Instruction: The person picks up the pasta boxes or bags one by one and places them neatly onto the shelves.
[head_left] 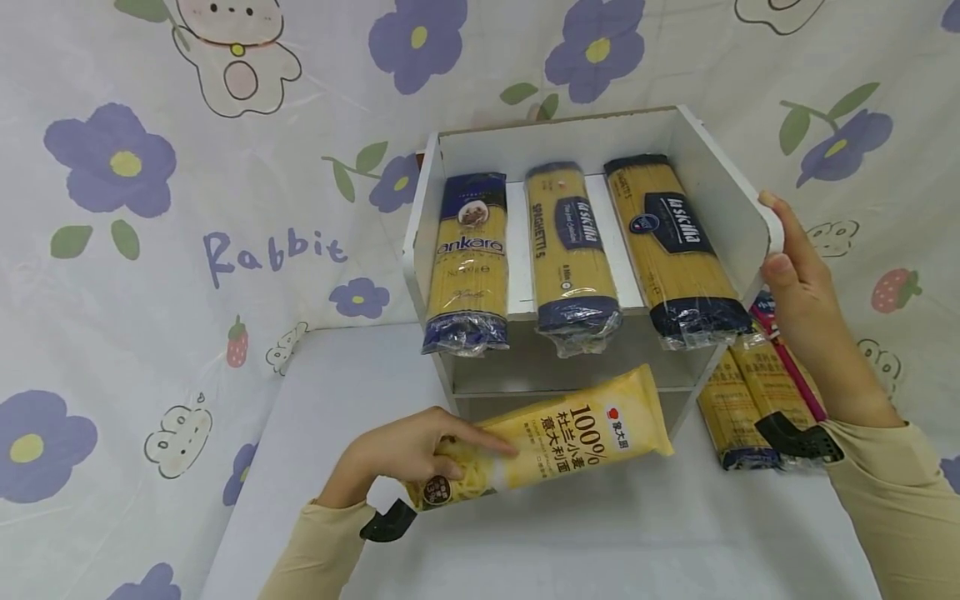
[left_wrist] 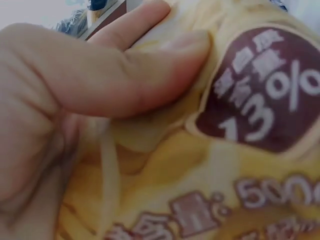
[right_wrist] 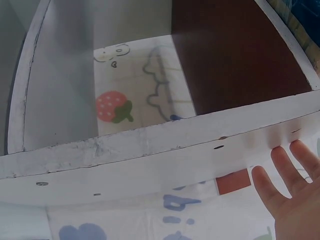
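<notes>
My left hand [head_left: 408, 454] grips the lower left end of a yellow pasta bag [head_left: 555, 433], tilted with its right end higher, before the shelf's lower part. In the left wrist view, my thumb lies across the front of the bag. My right hand [head_left: 810, 292] holds the front of the right side wall of a white shelf [head_left: 750, 208]. In the right wrist view, several fingertips touch a white panel; the thumb is hidden there. On the top tier lie an Ankara spaghetti pack [head_left: 471, 267] at left and two La Sicilia spaghetti packs [head_left: 573, 250].
More pasta packs [head_left: 738, 408] stand on the right beside the shelf, partly behind the right arm. A pinkish-red strip [head_left: 798, 379] runs near them. The white tabletop [head_left: 345, 400] extends left and in front. A flower-patterned cloth [head_left: 285, 167] hangs behind the shelf.
</notes>
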